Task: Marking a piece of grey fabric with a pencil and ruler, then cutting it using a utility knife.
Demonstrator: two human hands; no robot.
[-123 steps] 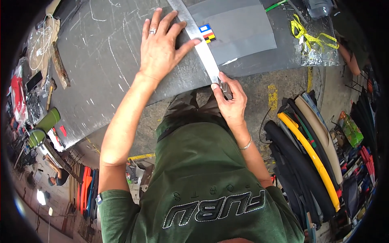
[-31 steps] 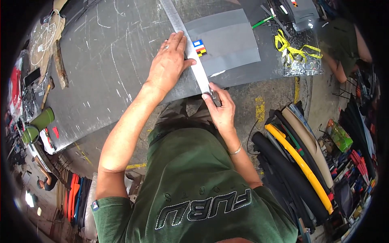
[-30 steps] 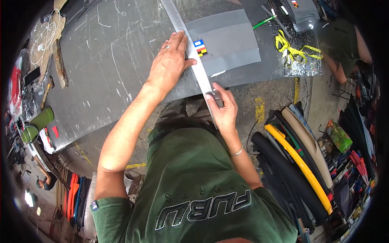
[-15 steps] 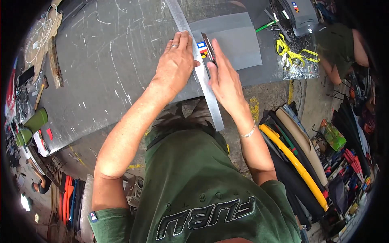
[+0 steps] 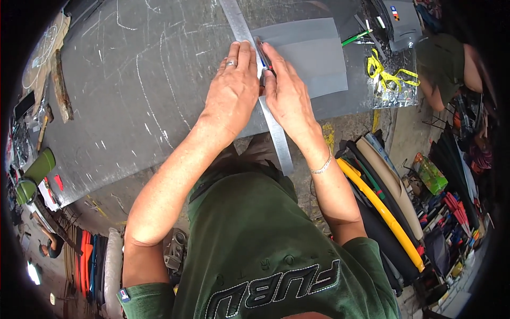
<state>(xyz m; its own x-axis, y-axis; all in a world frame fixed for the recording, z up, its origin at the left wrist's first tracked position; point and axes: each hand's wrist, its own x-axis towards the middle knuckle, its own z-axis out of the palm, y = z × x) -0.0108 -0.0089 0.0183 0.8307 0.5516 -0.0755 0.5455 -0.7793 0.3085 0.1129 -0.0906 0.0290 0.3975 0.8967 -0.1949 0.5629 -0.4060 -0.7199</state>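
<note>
A long metal ruler (image 5: 277, 135) lies across the dark work table, its near end sticking out past the front edge. My left hand (image 5: 231, 87) presses on it with fingers stretched out flat; a ring shows on one finger. Right beside it, my right hand (image 5: 287, 93) holds a slim dark cutter knife (image 5: 261, 52) along the ruler's right edge. The blade tip is too small to make out. Under the knife and to its right is a grey sheet (image 5: 319, 56) of flexible material. My right hand covers the sheet's coloured label.
On the table's right are a green pen (image 5: 357, 36), a yellow tape measure (image 5: 378, 73) and a grey piece (image 5: 402, 24) with a label. Rolls of material (image 5: 390, 212) stand at the lower right. A stick (image 5: 62, 87) and a green roll (image 5: 38, 167) lie left. Another person (image 5: 443, 64) is at right.
My right hand has moved left and closer to my left hand, bringing the knife against the ruler's edge. The coloured label, visible before, is now hidden. My left hand stays on the ruler.
</note>
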